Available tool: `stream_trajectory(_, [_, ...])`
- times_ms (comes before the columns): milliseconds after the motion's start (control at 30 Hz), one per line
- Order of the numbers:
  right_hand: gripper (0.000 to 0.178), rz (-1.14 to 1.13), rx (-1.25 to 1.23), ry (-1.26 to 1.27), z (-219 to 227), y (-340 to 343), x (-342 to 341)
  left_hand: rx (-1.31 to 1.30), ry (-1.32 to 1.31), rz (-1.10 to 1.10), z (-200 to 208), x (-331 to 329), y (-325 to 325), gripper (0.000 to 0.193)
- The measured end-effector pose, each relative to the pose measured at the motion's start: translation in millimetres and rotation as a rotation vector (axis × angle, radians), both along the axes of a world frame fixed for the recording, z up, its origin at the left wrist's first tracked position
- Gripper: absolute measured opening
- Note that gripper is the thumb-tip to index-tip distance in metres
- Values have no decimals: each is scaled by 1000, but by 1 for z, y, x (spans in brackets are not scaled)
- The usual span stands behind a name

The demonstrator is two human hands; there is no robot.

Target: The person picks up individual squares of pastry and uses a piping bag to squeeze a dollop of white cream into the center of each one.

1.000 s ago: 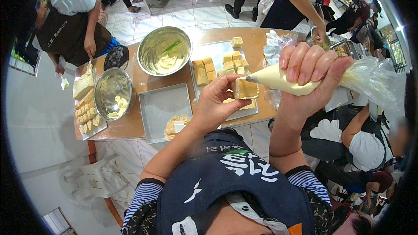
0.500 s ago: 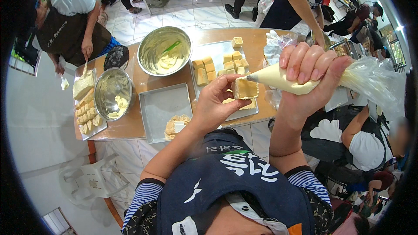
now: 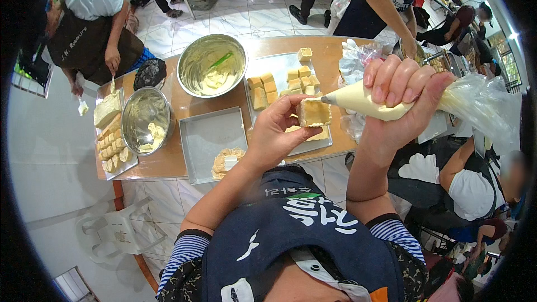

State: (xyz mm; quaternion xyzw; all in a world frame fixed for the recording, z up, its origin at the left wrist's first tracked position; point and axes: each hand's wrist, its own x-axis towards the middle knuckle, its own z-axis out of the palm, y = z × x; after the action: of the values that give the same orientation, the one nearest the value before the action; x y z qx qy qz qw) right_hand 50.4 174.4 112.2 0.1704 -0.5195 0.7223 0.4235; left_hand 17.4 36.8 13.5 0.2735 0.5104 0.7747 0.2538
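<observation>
Between the thumb and fingers of my left hand is a square piece of cake, held up above the table with its golden face toward me. A beaded line of cream runs along its edges. My right hand is wrapped around a clear plastic piping bag full of pale yellow cream. The bag's metal tip points left and sits at the cake's upper edge. Behind my hands, a tray bears several cake pieces, partly hidden by my left hand.
A steel bowl with cream and a green spatula stands at the back; another bowl is at left. A grey square tray holds crumbs near me. Left lies a board of cake slices, where a co-worker works. Another person stands back right.
The piping tip has moved slightly right along the cake's upper edge, with my right hand shifting a little. The cake stays nearly in place in my left hand.
</observation>
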Motion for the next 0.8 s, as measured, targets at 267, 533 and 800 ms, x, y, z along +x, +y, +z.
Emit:
stream_trajectory(267, [46,0,-27,-3,-1,1,0,9,-28,13,-2,0,-1,41])
stream_trajectory(533, [46,-35,-61,-6,3,2,2,0,-21,-11,-1,-2,0,42])
stream_trajectory(800, [46,-73,-49,-28,3,5,3,19,-28,-19,0,-2,0,42])
